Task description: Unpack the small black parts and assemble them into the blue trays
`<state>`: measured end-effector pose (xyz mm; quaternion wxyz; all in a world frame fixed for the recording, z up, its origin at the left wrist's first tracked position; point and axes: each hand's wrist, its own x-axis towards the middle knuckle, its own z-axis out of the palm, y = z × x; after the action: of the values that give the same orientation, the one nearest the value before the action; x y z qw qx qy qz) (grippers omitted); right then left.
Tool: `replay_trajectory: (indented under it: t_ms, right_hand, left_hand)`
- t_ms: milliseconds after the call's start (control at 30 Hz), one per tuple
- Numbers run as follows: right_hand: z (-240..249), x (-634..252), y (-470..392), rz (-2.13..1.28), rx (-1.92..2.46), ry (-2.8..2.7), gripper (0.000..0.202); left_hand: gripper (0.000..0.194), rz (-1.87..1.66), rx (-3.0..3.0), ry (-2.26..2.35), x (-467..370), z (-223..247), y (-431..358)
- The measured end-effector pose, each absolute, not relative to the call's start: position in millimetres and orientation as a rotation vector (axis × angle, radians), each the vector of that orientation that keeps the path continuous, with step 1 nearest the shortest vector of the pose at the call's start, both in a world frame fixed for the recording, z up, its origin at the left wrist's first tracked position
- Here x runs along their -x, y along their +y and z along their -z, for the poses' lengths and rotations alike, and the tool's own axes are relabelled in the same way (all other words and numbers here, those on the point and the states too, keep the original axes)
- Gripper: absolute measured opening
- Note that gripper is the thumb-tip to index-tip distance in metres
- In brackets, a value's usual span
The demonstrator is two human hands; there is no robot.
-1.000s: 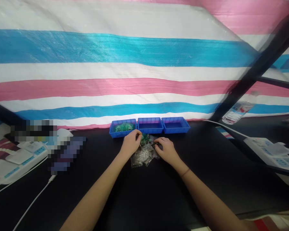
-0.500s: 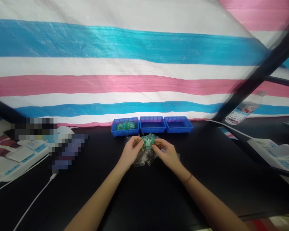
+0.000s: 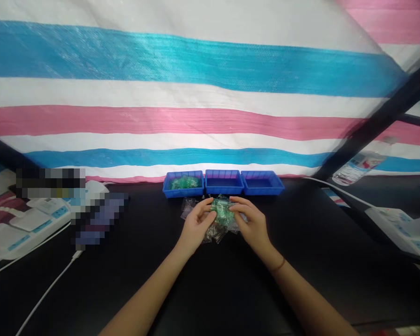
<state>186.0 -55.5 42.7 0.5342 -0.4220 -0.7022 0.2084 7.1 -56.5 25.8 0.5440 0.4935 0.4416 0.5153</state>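
Observation:
Between my two hands is a small green see-through plastic packet (image 3: 223,211), held above a pile of clear plastic packets (image 3: 215,232) on the black table. My left hand (image 3: 198,222) pinches its left edge between thumb and fingers. On the opposite edge, the fingers and thumb of my right hand (image 3: 251,222) are closed on it too. What the packet contains is too small to make out. Just beyond my hands stands a blue tray (image 3: 183,192) with similar green packets (image 3: 186,182) in it.
Two more blue trays, a middle one (image 3: 224,190) and a right one (image 3: 264,191), stand in line with the first. White power strips lie at the left (image 3: 21,233) and right (image 3: 399,228). A plastic bottle (image 3: 359,168) stands at the back right. A white cable (image 3: 49,294) crosses the left side.
The green packet now shows broader and flatter between my fingers, and my right hand sits slightly further right. The whole view has shifted a little.

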Motion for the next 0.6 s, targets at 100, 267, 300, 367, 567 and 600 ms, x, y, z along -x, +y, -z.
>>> replay_trajectory:
  t_ms: [100, 267, 300, 367, 567, 600]
  right_hand:
    - [-42.0, -183.3, -57.4, -0.658, 1.073, -1.617, 0.018]
    - [-37.7, -177.3, -59.2, -0.873, 1.039, -1.538, 0.017]
    - [-36.3, -176.3, -59.0, -0.88, 1.032, -1.53, 0.017]
    - [-33.4, -174.5, -58.7, -0.873, 1.029, -1.516, 0.015]
    - [-30.9, -171.1, -59.3, -1.027, 0.978, -1.479, 0.041]
    - [-30.8, -171.0, -58.9, -1.076, 0.98, -1.477, 0.04]
  left_hand:
    - [0.047, -1.297, -1.241, 1.126, -6.0, -24.6, -57.0]
    - [0.05, -1.309, -1.269, 1.129, -5.8, -22.7, -57.9]
    - [0.052, -1.295, -1.258, 1.117, -6.1, -22.7, -58.2]
    - [0.051, -1.264, -1.238, 1.089, -6.9, -22.6, -58.9]
    - [0.029, -1.239, -1.332, 1.119, -7.0, -18.8, -59.3]
    - [0.028, -1.244, -1.339, 1.124, -6.7, -17.7, -59.3]
